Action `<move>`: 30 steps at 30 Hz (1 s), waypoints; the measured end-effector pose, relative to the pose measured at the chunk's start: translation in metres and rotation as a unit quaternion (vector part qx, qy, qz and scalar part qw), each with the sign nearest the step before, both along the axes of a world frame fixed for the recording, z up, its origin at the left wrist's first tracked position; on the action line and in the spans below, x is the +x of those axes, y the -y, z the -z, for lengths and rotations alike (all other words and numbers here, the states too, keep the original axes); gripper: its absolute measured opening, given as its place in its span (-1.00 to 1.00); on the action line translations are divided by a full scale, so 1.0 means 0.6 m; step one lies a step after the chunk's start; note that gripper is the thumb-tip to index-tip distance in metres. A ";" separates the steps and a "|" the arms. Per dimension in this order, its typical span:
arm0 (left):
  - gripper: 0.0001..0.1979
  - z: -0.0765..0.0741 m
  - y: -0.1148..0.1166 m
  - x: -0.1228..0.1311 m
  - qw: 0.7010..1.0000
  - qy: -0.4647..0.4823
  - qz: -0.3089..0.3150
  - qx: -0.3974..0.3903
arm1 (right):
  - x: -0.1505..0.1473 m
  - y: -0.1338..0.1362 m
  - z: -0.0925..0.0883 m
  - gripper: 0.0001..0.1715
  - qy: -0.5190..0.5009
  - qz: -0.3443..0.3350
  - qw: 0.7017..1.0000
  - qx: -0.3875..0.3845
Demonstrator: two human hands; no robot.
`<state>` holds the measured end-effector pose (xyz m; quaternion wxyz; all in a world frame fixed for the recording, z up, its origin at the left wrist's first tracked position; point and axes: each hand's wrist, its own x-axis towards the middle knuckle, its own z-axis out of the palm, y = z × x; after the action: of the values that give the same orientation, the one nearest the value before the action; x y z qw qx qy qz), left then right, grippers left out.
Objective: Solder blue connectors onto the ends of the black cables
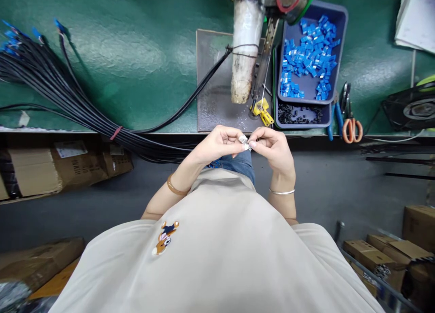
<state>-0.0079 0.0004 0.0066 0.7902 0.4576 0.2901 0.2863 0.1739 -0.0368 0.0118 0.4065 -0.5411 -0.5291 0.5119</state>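
Observation:
My left hand and my right hand meet at the table's front edge, above my lap. Between the fingertips sits a small whitish, silvery piece, too small for its kind to be told. The left thumb and forefinger pinch it from one side, and the right thumb and fingertips close on its other end. Just beyond the hands lies a dark mat with tiny white specks. A yellow clip-like tool stands at the mat's right side. To the left, a bundle of black cables with blue ends is tied by a red band.
A grey bin of small blue parts overlaps another bin holding small black pieces. Blue-handled pliers and orange-handled scissors lie to its right. A wrapped white column hangs over the mat. Cardboard boxes sit below the table.

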 end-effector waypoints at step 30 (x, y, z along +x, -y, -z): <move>-0.86 0.015 0.014 0.034 0.971 -0.037 -0.157 0.177 | -0.026 0.014 0.000 -0.89 0.061 0.177 0.975 0.118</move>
<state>0.0123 -0.0081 -0.0023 0.6306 0.5491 0.3322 0.4366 0.1585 -0.0454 0.0116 0.5184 -0.6044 -0.5059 0.3317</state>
